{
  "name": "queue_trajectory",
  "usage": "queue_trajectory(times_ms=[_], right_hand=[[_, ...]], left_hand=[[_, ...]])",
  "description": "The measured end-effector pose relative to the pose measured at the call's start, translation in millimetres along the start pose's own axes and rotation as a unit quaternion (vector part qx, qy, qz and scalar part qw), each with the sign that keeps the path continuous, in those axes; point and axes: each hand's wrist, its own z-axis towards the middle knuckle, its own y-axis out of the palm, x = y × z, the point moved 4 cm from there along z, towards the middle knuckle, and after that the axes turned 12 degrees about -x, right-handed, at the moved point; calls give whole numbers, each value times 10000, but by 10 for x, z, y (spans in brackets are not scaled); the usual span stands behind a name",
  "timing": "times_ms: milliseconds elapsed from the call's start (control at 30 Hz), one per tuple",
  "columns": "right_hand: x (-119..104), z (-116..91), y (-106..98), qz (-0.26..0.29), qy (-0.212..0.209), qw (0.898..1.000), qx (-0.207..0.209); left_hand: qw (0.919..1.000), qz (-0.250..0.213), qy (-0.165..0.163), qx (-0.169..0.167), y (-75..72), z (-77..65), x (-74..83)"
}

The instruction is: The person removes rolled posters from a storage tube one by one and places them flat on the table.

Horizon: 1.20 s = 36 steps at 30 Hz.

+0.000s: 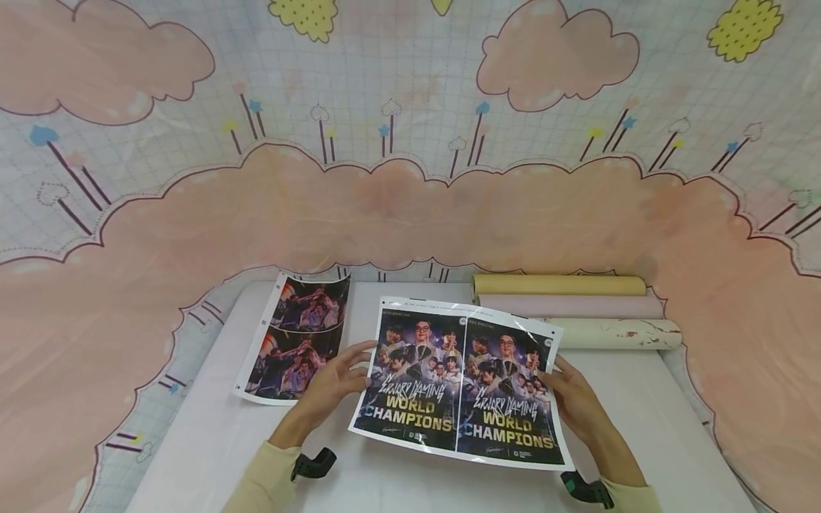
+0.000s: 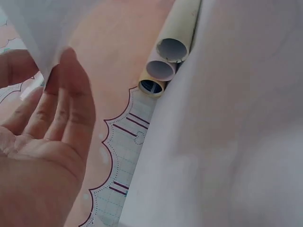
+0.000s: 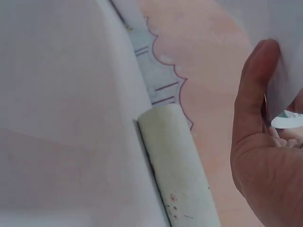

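A glossy printed sheet bearing two identical "World Champions" posters is held up, bowed slightly, above the white table. My left hand pinches its left edge, and my right hand grips the right edge. The left wrist view shows my left hand with a corner of the sheet between thumb and fingers. On the other side, my right hand pinches the sheet in the right wrist view. A second printed sheet, with two concert-like pictures, lies to the left, partly behind my left hand.
Three rolls lie side by side at the table's back right: a yellow roll, a pale pink roll and a cream roll. A patterned cloth backdrop surrounds the white table.
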Motion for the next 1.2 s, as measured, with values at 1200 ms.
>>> queue_trajectory(times_ms=[1200], right_hand=[[2,-386,-427,-4052,652,9094,673]], left_hand=[[9931,1070,255,-413,447,309,-98]])
